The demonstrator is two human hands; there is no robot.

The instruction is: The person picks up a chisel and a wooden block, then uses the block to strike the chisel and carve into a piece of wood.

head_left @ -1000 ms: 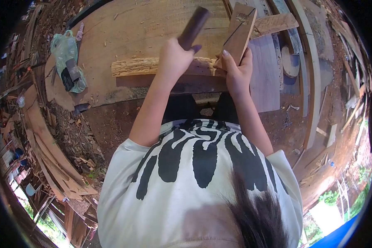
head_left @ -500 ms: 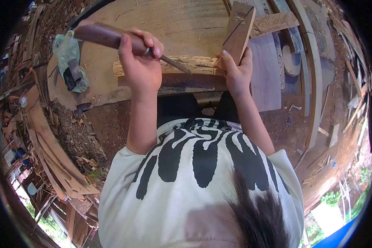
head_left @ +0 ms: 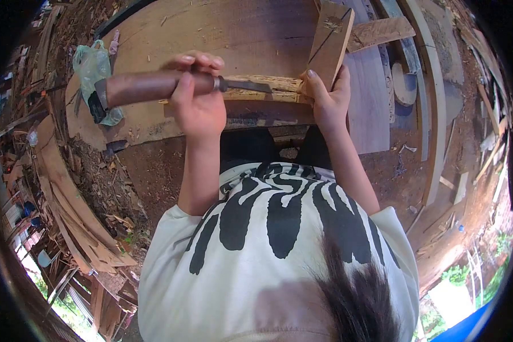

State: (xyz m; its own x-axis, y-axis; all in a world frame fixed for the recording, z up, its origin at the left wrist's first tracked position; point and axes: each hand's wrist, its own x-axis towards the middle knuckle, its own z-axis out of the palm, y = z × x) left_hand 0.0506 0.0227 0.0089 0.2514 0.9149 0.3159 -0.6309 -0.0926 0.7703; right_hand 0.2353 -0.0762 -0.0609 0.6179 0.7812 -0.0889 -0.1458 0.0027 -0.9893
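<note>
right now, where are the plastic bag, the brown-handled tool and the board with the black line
plastic bag (head_left: 94, 61): head view, its upper part
brown-handled tool (head_left: 145, 88): head view, its handle
board with the black line (head_left: 329, 45): head view, middle of its broad face

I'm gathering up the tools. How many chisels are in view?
1: a chisel in the left hand, its blade pointing toward the right hand. Others may be hidden among the scrap wood.
</note>
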